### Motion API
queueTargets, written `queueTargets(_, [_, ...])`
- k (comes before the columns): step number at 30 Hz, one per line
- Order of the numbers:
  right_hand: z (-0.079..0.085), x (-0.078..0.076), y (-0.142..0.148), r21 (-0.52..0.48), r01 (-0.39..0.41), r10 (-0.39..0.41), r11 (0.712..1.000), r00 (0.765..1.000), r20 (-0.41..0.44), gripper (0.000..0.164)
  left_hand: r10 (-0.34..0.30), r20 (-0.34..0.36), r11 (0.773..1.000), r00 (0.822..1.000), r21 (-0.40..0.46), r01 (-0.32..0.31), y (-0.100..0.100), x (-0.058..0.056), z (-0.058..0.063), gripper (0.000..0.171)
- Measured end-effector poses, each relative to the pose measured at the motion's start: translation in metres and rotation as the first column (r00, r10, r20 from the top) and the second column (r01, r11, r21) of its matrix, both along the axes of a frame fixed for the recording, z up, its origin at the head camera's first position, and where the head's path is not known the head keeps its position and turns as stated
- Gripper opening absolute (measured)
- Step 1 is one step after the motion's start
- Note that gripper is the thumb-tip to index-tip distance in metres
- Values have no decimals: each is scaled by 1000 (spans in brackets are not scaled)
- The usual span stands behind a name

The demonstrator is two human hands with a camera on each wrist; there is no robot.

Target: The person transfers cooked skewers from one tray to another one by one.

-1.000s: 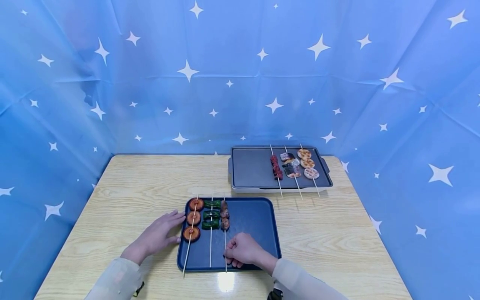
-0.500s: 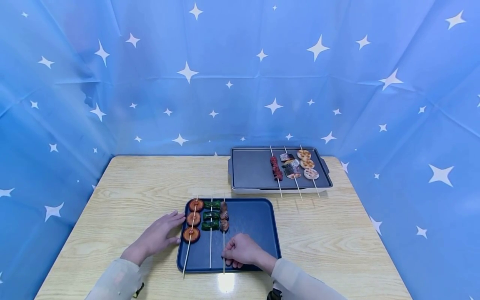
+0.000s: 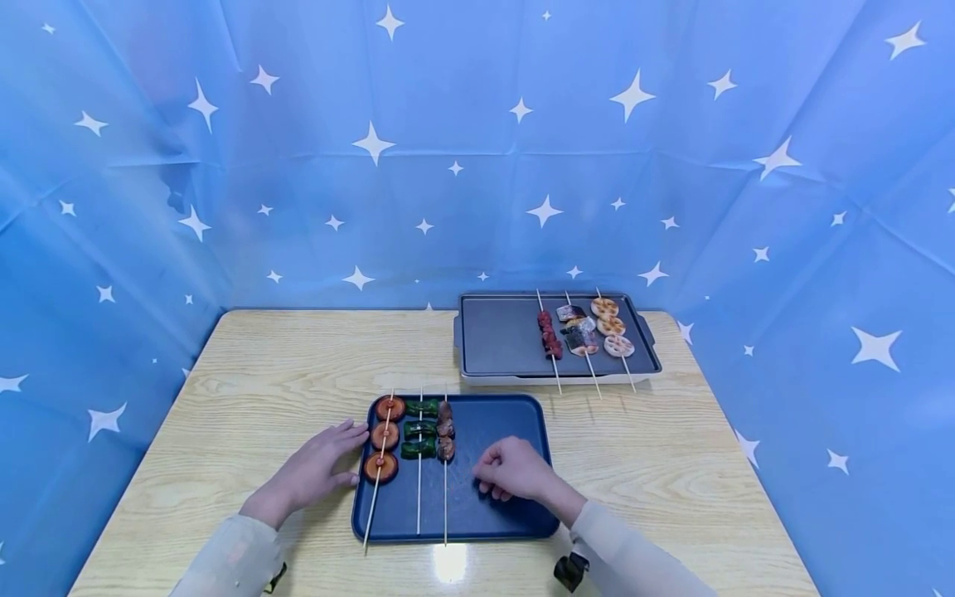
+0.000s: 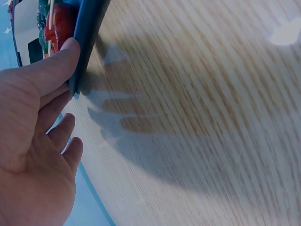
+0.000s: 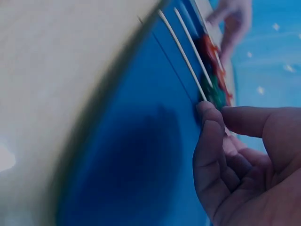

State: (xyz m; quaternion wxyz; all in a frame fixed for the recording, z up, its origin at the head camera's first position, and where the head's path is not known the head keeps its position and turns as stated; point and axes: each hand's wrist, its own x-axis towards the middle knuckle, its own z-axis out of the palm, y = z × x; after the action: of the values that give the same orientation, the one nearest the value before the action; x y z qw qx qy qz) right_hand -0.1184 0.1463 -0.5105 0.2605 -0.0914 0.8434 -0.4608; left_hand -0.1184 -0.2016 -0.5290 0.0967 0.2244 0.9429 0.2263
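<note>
In the head view a dark blue tray (image 3: 496, 419) holds three skewers side by side. Leftmost is the skewer of round orange-brown slices (image 3: 385, 435), then the green pepper skewer (image 3: 419, 429), then the brown meat skewer (image 3: 445, 427). My left hand (image 3: 309, 473) rests at the tray's left edge, its fingers extended; the left wrist view has the thumb (image 4: 66, 56) against the rim. Over the tray, right of the meat skewer's stick, my right hand (image 3: 515, 468) hangs with loosely curled fingers and holds nothing.
A grey griddle plate (image 3: 500, 332) stands at the back right of the wooden table (image 3: 298, 356). On its right half lie skewers of dark red meat (image 3: 549, 336), silvery fish pieces (image 3: 580, 332) and lotus root slices (image 3: 612, 325). A blue starry curtain (image 3: 477, 166) hangs behind.
My right hand shifted the meat skewer's stick slightly left, then let go and moved right and up, away from it. The left hand stays at the tray's edge.
</note>
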Motion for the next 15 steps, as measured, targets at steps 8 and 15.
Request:
queueTargets(8, [15, -18, 42, 17, 168, -167, 986, 986, -26, 22, -7, -9, 1000, 1000, 11, 7, 0, -1, 0, 66])
queueTargets(15, [26, -28, 74, -2, 321, -321, 947, 947, -28, 26, -13, -15, 1000, 1000, 11, 13, -1, 0, 0, 66])
